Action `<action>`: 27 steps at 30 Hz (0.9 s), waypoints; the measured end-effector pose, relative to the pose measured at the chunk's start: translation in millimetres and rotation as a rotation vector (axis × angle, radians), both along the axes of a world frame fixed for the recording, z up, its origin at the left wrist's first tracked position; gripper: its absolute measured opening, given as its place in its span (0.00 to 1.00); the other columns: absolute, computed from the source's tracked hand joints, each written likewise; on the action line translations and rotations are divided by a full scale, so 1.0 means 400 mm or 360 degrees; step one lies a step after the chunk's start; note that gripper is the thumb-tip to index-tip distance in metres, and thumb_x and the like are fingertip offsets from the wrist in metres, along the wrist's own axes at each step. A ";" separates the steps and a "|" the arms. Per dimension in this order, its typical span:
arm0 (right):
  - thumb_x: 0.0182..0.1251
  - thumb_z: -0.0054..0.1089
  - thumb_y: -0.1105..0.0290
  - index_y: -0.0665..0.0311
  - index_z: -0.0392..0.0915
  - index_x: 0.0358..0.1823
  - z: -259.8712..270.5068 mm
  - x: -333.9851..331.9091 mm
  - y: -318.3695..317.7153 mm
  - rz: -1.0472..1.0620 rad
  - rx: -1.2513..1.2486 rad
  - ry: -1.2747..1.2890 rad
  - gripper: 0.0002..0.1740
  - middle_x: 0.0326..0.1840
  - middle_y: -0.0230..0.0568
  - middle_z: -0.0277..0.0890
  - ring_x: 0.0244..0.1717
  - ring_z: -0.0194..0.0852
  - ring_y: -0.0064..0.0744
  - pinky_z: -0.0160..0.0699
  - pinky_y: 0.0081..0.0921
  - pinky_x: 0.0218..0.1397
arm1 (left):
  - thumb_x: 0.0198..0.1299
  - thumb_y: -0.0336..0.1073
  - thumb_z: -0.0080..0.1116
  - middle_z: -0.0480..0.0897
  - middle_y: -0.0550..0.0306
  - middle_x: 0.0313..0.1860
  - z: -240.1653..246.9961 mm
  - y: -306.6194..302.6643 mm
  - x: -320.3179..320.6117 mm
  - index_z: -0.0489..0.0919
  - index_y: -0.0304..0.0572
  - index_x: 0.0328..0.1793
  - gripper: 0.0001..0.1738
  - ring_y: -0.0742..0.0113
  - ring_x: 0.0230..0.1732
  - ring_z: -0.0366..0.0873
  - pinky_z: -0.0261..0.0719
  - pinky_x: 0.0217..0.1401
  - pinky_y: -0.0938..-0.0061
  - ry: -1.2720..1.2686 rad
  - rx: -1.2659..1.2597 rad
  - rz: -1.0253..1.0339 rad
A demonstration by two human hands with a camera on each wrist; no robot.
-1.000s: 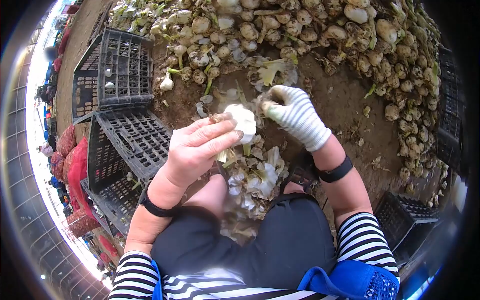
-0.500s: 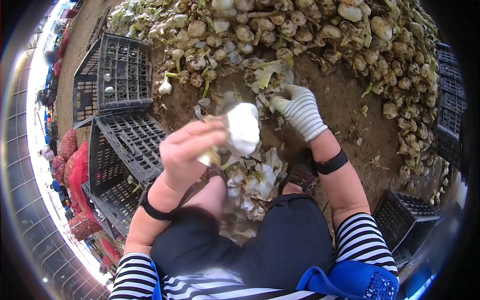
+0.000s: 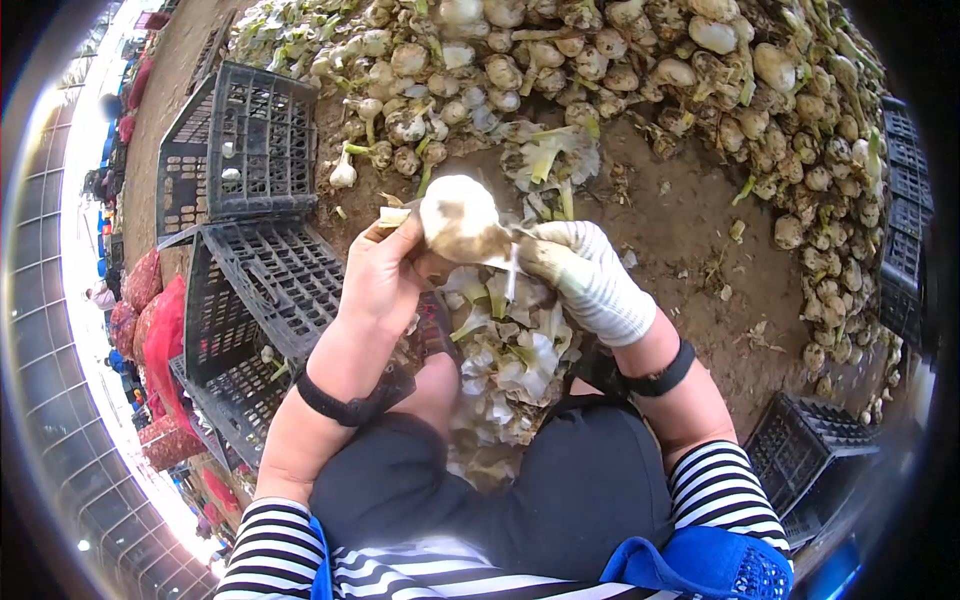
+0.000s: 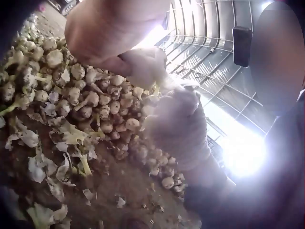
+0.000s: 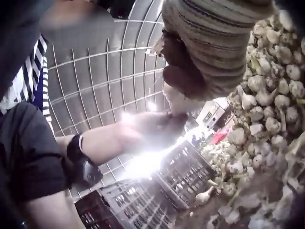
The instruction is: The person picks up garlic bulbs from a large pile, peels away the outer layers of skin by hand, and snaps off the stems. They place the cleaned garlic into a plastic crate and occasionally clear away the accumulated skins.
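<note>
Left hand (image 3: pixel 382 280) grips garlic bulb (image 3: pixel 460 220); gloved right hand (image 3: pixel 592 282) pinches its skin. Dirt floor (image 3: pixel 690 235) beneath; crates (image 3: pixel 262 140) at left.

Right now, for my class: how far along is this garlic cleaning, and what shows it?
Partly along. Looks done: stripped skins lie heaped between the feet; pale pieces, perhaps cleaned bulbs, show at the black crate. In hand: the left hand holds a garlic bulb, white above, brownish below, while the gloved right hand pinches its loose skin. To do: the large pile of dirty bulbs.
</note>
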State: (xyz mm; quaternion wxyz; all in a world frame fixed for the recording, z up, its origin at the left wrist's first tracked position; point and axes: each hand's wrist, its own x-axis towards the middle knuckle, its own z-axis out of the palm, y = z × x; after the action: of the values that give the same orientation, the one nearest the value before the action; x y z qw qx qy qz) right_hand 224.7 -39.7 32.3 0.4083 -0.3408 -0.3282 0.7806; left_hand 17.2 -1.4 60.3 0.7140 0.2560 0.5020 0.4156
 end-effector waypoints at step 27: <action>0.64 0.56 0.63 0.64 0.80 0.32 0.010 -0.046 0.000 -0.0291 0.0490 -0.0455 0.11 0.21 0.36 0.76 0.22 0.72 0.25 0.70 0.22 0.26 | 0.58 0.30 0.59 0.81 0.58 0.27 -0.006 0.015 -0.036 0.80 0.35 0.39 0.06 0.73 0.22 0.77 0.76 0.26 0.80 0.0326 0.0101 -0.0002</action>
State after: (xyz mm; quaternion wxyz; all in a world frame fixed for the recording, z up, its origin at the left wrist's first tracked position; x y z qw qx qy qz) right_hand 206.2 -39.9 36.2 0.4740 -0.4099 -0.4657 0.6249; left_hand 3.0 4.5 58.0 0.6508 0.3200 0.5586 0.4025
